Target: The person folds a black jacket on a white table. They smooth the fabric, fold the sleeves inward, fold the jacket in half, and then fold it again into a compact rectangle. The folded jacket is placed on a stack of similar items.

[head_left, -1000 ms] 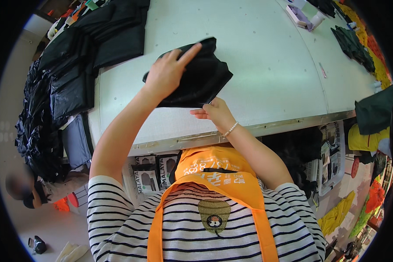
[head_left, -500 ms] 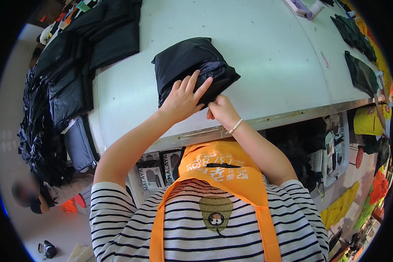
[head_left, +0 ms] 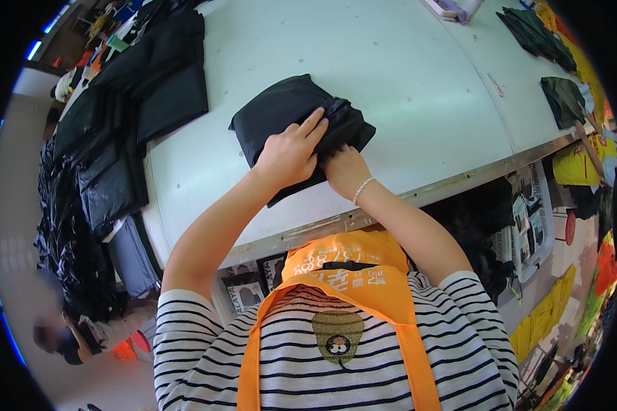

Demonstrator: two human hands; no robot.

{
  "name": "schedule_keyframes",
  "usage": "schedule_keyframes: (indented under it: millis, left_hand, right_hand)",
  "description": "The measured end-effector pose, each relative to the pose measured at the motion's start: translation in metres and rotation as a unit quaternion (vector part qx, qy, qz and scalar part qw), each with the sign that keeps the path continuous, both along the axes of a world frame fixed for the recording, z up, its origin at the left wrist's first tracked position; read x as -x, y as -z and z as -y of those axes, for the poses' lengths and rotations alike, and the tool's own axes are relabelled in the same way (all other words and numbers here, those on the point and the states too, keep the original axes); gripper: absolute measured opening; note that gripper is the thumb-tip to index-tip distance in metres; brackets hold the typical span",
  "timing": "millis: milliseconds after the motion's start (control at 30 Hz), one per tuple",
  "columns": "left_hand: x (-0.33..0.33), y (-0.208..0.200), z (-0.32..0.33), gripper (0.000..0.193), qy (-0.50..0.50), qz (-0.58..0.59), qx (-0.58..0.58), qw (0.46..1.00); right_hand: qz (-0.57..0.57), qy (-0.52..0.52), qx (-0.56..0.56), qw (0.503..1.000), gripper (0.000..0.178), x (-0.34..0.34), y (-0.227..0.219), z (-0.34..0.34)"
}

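A folded bundle of thin, slightly shiny black fabric (head_left: 271,118) lies in front of me on the pale table (head_left: 418,130). My left hand (head_left: 291,154) rests on top of it, index and middle fingers stretched out across a fold. The fingertips of my right hand (head_left: 346,170), which wears a beaded bracelet, are tucked into the bundle's near right side. They are hidden among the folds; the hand looks curled round the fabric there. A loose flap of the black fabric hangs toward me below my left hand.
Stacks of folded black bundles (head_left: 171,96) cover the table's left side, beside a crumpled black heap (head_left: 68,240). Dark pieces (head_left: 538,38) lie at the far right. Under the table edge stands a white crate (head_left: 538,226). Another person (head_left: 75,335) is at the lower left.
My right hand has moved from the bundle's near edge into its folds. The right side of the bundle is more bunched, and a flap now hangs nearer me. The view has shifted slightly.
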State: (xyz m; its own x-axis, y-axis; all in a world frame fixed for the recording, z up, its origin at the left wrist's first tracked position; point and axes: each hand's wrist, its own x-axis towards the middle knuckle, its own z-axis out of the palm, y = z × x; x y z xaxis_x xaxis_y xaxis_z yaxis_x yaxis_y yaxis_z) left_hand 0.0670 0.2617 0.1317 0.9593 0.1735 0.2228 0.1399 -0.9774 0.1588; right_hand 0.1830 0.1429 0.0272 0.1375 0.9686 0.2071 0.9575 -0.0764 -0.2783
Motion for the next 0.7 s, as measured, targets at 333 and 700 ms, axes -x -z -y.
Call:
schedule_keyframes:
  millis: [333,700]
  left_hand:
    - [0.000,0.043,0.017,0.050,0.038,-0.116,-0.035,0.992]
    - [-0.047,0.034,0.079,0.008,0.185,-0.311,-0.084,0.928]
  right_hand:
    - [0.095,-0.029,0.032,0.995,0.024,-0.048,-0.028,0.047]
    - [0.196,-0.167,-0.074,0.963,0.029,-0.095,-0.035,0.080]
